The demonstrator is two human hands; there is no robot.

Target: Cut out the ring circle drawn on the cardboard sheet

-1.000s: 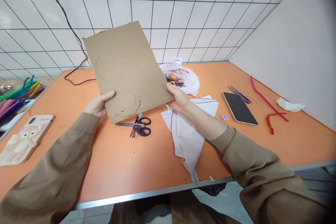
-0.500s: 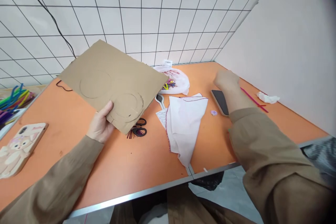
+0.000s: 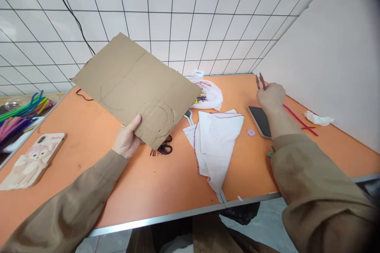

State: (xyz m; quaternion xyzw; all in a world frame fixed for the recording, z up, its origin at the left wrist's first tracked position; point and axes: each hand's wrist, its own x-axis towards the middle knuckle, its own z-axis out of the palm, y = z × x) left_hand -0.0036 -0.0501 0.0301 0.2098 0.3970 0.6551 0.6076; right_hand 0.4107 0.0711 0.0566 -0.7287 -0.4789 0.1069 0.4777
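My left hand (image 3: 127,138) grips the lower edge of a brown cardboard sheet (image 3: 154,83), thumb on top, holding it tilted above the table. Two rings of drawn circles mark the sheet, the right one partly scored. Over the right rear of the table, my right hand (image 3: 272,95) is closed on a tool with two pointed tips (image 3: 260,82); the palm hides the rest, so its kind is unclear. Beneath the cardboard's lower corner, black-handled scissors (image 3: 165,149) lie partly covered. A folded white cloth (image 3: 218,142) with dark red stitched edges lies mid-table.
A white plastic bag (image 3: 215,97) stands at the back. Right of the cloth are a purple disc (image 3: 251,132) and a dark-faced device (image 3: 259,120). Red pipe cleaners (image 3: 299,120) and crumpled tissue (image 3: 319,118) lie far right. A cased phone (image 3: 37,158) and coloured pipe cleaners (image 3: 22,116) are left.
My right hand has lifted off the table's back area, and the two-pointed tool now shows in it. The cardboard stays in my left hand, while the whole view has shifted slightly.
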